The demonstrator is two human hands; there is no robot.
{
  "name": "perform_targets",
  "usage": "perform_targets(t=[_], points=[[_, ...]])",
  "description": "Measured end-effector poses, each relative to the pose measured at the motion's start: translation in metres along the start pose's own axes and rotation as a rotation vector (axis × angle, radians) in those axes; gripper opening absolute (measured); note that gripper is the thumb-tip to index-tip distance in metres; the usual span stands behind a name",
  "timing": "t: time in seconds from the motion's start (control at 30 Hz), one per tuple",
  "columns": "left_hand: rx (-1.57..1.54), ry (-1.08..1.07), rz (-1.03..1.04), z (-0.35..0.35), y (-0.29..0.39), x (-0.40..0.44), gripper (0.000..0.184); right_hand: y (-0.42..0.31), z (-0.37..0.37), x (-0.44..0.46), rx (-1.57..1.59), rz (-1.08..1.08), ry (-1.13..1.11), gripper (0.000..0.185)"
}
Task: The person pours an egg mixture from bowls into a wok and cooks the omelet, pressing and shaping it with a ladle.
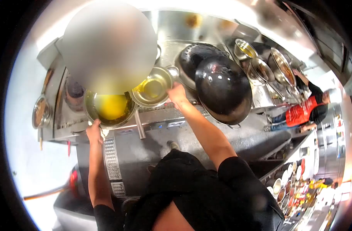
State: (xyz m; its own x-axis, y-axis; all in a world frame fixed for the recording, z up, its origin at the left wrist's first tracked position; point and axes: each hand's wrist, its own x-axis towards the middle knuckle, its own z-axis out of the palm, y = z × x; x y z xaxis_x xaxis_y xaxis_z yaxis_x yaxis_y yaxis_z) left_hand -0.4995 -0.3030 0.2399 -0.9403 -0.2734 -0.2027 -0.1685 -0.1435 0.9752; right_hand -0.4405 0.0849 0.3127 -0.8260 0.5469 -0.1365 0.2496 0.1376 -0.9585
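Note:
A wide metal pan (89, 110) with yellow liquid in it sits at the left of the stove, its upper part hidden by a blurred disc. My left hand (94, 133) is closed on its near rim, with a pale cloth beneath the fingers. Just to the right is a metal bowl (166, 79) holding some yellow liquid, tilted beside the pan. My right hand (177, 94) is closed at the right edge of this bowl, near a small round metal piece (172, 71).
A large black wok (224, 90) leans on the stove right of my right hand. Metal pots (245, 49) stand beyond it. At the far left is a strainer (41, 111). A person in a red apron (301, 111) stands at the right.

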Motion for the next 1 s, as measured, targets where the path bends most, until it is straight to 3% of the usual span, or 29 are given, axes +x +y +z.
perform_targets(t=[0.03, 0.1, 0.17, 0.23, 0.43, 0.53, 0.6, 0.7, 0.73, 0.8, 0.83, 0.87, 0.9, 1.0], points=[[-0.009, -0.034, -0.023, 0.012, -0.003, 0.002, 0.023, 0.018, -0.009, -0.001, 0.231, 0.149, -0.052, 0.023], [-0.024, -0.079, -0.061, 0.041, 0.0, 0.003, 0.026, 0.049, -0.045, 0.002, 0.368, 0.268, -0.051, 0.026], [-0.025, -0.156, -0.125, 0.081, 0.013, -0.014, 0.032, 0.063, -0.092, 0.0, 0.633, 0.309, -0.053, 0.03], [-0.062, -0.224, -0.177, 0.13, 0.037, -0.044, 0.031, 0.049, -0.144, -0.012, 0.689, 0.259, -0.005, 0.024], [-0.106, -0.572, -0.382, 0.277, 0.028, -0.09, 0.015, 0.04, -0.316, -0.001, 0.327, -0.016, 0.332, 0.013], [-0.219, -0.655, -0.477, 0.351, 0.008, -0.116, 0.015, 0.071, -0.39, 0.01, 0.228, -0.165, 0.467, 0.007], [-0.242, -0.613, -0.576, 0.395, -0.002, -0.139, 0.015, 0.097, -0.425, 0.011, 0.112, -0.14, 0.549, 0.006], [-0.177, -0.574, -0.506, 0.445, -0.032, -0.149, 0.019, 0.149, -0.444, 0.004, 0.011, -0.011, 0.66, 0.009], [-0.161, -0.558, -0.489, 0.46, -0.037, -0.157, 0.018, 0.2, -0.451, 0.007, -0.183, -0.127, 0.701, 0.011], [-0.152, -0.629, -0.507, 0.481, -0.038, -0.163, 0.018, 0.234, -0.431, -0.008, -0.241, 0.006, 0.765, 0.016], [-0.145, -0.661, -0.519, 0.487, -0.039, -0.165, 0.018, 0.254, -0.419, -0.018, -0.45, 0.003, 0.799, 0.021], [-0.099, -0.665, -0.5, 0.494, -0.04, -0.164, 0.019, 0.231, -0.402, -0.033, -0.504, -0.014, 0.854, 0.025], [-0.052, -0.667, -0.48, 0.499, -0.04, -0.16, 0.02, 0.227, -0.387, -0.04, -0.384, 0.072, 0.88, 0.025], [0.036, -0.69, -0.403, 0.511, -0.022, -0.167, 0.023, 0.242, -0.356, -0.051, -0.326, 0.062, 0.907, 0.025]])
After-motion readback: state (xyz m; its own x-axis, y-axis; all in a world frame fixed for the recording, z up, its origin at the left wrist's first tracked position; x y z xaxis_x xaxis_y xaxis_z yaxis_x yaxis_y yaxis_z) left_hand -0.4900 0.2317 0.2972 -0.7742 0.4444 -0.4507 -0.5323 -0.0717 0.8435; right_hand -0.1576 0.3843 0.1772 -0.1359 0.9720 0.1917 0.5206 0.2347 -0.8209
